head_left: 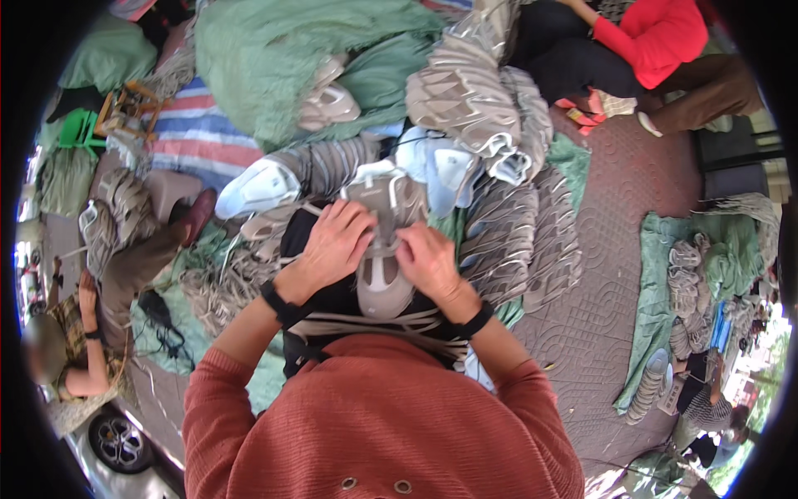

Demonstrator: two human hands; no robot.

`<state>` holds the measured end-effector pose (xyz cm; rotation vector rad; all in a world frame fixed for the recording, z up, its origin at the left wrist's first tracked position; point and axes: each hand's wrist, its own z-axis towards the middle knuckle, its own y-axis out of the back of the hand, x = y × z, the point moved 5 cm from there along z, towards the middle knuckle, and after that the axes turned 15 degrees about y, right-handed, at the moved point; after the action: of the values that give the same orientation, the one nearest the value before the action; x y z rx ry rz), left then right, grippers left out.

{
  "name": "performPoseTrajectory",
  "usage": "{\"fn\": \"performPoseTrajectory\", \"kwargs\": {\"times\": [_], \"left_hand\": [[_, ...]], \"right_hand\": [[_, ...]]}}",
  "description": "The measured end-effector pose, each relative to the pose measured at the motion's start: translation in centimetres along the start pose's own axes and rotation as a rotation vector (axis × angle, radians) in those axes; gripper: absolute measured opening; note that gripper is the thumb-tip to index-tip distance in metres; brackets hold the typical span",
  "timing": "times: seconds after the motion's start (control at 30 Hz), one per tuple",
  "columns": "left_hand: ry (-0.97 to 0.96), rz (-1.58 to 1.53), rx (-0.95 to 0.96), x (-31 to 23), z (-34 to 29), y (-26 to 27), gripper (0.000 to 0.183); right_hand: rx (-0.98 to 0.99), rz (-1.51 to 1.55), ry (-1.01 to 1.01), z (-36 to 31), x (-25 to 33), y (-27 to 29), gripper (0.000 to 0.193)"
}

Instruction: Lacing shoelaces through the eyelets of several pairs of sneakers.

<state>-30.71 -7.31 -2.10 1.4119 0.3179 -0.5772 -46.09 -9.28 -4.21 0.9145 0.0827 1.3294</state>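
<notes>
A grey-beige shoe upper (pixel 385 287) with pale trim lies over my lap, its rounded toe toward me. My left hand (pixel 337 241) is closed on its left edge, fingertips by the lacing opening. On the other side my right hand (pixel 430 259) pinches at the right edge, thumb and forefinger near the eyelets. Whether a thin lace end is between the fingers is too small to tell. Pale laces (pixel 374 323) lie in a bundle across my dark-clad lap, close to my body.
Nested stacks of shoe uppers (pixel 499 241) lie right and ahead; one stack (pixel 258 187) shows pale blue. Green sheeting (pixel 274 58) covers a heap beyond. Loose laces (pixel 224 287) lie left. A person (pixel 87 341) sits at left; another in red (pixel 652 41) sits far right.
</notes>
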Motion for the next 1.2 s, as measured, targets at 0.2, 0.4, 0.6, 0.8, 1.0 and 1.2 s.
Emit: {"fn": "performPoseTrajectory", "kwargs": {"times": [0.2, 0.4, 0.6, 0.8, 1.0, 1.2], "left_hand": [[-0.087, 0.218, 0.137, -1.0, 1.2, 2.6, 0.015], [-0.202, 0.297, 0.12, 2.9, 3.2, 3.5, 0.01], [0.039, -0.134, 0.295, 3.9, 2.4, 4.8, 0.029], [0.613, -1.609, 0.484, 3.4, 1.3, 5.4, 0.039], [0.594, -1.918, 0.336, 4.6, 1.9, 5.0, 0.025], [0.469, -1.878, 0.276, 4.4, 2.9, 6.8, 0.028]], "right_hand": [[-0.093, 0.078, -0.067, 1.2, -0.2, -0.2, 0.022], [0.112, 0.242, -0.086, 0.2, -1.3, 0.9, 0.017], [0.235, 0.29, -0.032, 3.1, -1.4, 2.0, 0.025], [0.454, 0.22, 0.231, 5.9, -0.5, 0.7, 0.017], [0.662, 0.29, 0.195, 6.5, -1.0, 0.1, 0.006], [0.699, 0.2, 0.137, 5.0, -1.7, -1.0, 0.007]]}}
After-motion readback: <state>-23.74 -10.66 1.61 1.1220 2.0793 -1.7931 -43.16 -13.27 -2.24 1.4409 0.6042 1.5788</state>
